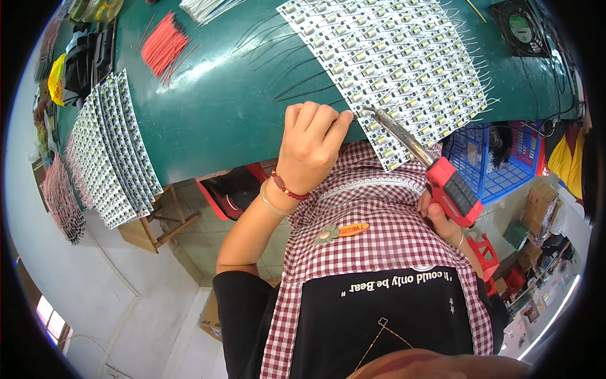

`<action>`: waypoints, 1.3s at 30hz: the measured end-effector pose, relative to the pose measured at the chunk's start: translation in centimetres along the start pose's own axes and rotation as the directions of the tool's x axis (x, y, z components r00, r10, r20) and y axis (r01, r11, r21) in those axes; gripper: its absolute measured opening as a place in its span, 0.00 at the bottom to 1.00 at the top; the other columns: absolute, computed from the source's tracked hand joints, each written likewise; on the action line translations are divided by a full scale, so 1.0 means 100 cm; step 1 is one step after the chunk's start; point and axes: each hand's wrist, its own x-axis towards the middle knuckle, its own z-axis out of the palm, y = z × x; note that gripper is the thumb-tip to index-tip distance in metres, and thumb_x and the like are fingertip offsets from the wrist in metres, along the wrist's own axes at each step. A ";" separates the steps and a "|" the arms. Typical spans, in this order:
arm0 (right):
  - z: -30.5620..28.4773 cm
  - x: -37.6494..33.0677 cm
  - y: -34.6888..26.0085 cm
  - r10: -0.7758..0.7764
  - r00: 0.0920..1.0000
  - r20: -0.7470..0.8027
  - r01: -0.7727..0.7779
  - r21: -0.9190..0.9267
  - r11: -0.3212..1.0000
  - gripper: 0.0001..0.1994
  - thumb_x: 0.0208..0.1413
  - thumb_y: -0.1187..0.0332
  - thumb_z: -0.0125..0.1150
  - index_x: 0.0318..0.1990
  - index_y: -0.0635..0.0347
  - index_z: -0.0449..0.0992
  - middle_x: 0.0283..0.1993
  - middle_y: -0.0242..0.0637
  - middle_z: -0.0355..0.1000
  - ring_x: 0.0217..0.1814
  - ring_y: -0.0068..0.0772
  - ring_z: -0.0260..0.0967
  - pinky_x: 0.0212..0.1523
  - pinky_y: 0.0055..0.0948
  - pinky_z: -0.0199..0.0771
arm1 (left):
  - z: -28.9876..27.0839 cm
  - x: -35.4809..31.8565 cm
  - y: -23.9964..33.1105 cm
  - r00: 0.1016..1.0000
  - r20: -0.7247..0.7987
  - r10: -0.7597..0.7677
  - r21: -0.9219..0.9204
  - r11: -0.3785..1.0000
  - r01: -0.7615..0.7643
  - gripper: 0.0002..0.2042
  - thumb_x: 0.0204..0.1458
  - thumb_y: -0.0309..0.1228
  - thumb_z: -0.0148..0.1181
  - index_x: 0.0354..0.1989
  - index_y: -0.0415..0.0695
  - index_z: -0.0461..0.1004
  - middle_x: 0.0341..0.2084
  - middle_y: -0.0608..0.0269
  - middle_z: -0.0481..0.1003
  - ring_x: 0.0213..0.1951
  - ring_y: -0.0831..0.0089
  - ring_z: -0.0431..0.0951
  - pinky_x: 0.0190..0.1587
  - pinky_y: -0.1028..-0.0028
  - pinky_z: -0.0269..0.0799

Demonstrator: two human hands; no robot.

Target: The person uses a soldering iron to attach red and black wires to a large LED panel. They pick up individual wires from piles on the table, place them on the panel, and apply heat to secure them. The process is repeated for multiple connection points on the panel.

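A panel of white circuit boards (379, 63) lies on the green table, with rows of small yellowish parts and thin wires along its edges. My left hand (312, 145) is closed in a pinch at the panel's near left edge; what sits between the fingertips is too small to make out. My right hand (442, 222) grips a red and black soldering iron (451, 189). The iron's tip meets the panel just right of my left fingertips. Several black wires (303, 82) stick out from the panel's left edge across the tabletop.
Red wires (165, 47) lie in a bundle on the green table (214, 120), white wires (208, 7) beyond them. More board panels (117, 145) are stacked at the left edge. A black fan (521, 28) stands far right, above a blue plastic crate (489, 161).
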 end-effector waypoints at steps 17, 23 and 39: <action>-0.012 -0.020 0.022 -0.042 0.999 0.012 0.043 -0.121 0.992 0.08 0.40 0.71 0.62 0.29 0.65 0.76 0.27 0.41 0.72 0.25 0.42 0.69 0.25 0.34 0.67 | 0.002 -0.012 0.007 0.995 -0.016 0.095 -0.091 0.991 -0.096 0.16 0.33 0.18 0.60 0.37 0.39 0.79 0.25 0.66 0.70 0.27 0.69 0.67 0.32 0.69 0.62; -0.009 -0.013 0.008 -0.039 0.998 0.042 0.045 -0.171 0.984 0.09 0.42 0.69 0.62 0.30 0.64 0.76 0.28 0.41 0.72 0.26 0.43 0.70 0.26 0.34 0.68 | 0.000 -0.011 0.008 0.997 0.016 0.078 -0.086 0.993 -0.077 0.17 0.34 0.17 0.59 0.37 0.38 0.78 0.24 0.66 0.69 0.27 0.69 0.67 0.33 0.69 0.62; -0.009 -0.021 0.022 -0.067 0.997 0.033 0.072 -0.189 0.979 0.07 0.42 0.70 0.62 0.29 0.63 0.75 0.27 0.40 0.72 0.25 0.41 0.70 0.25 0.33 0.69 | 0.001 -0.010 0.009 0.996 0.037 0.082 -0.064 0.995 -0.080 0.15 0.35 0.18 0.60 0.36 0.38 0.77 0.24 0.66 0.67 0.28 0.69 0.68 0.34 0.69 0.62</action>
